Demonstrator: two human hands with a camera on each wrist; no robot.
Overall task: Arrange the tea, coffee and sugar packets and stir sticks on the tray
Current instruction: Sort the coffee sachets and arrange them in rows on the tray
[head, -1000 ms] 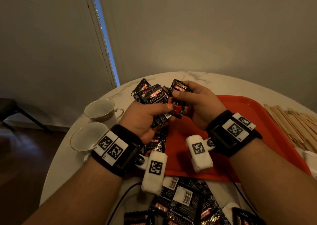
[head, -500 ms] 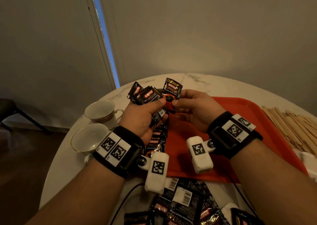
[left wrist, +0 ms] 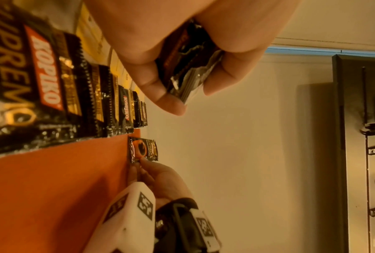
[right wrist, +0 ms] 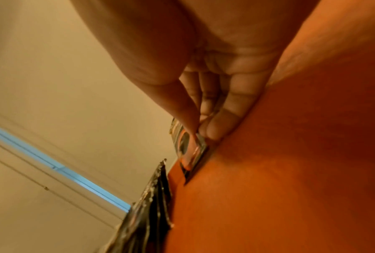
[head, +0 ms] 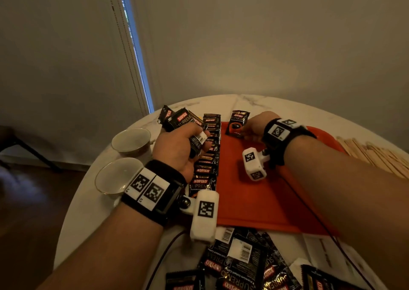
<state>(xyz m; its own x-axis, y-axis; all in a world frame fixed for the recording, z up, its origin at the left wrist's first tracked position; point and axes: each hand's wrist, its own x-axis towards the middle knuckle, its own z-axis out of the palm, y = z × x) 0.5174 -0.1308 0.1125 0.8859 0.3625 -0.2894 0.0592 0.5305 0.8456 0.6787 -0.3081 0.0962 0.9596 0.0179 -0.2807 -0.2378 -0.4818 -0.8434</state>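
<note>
Now the right hand (head: pixel 254 127) has reached out, pinching one glossy foil packet (head: pixel 238 122) on the smooth orange tray (head: pixel 254 201); left hand (head: pixel 179 148) fingers grip a crinkled packet bundle (head: pixel 183 121)

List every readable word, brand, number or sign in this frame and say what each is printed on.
"KOPIKO" and "SUPREMO": packets gripped in the left hand, bundle.
"KOPIKO", "SUPREMO": row of coffee packets along the tray's left edge.
"SUPREMO", with a blurred brand band: single packet pinched by the right hand.
"KOPIKO", "SUPREMO", upside down: loose packets near the camera.
Barcode digits and small print: unreadable.
Square coded markers on the wristbands: no text.
</note>
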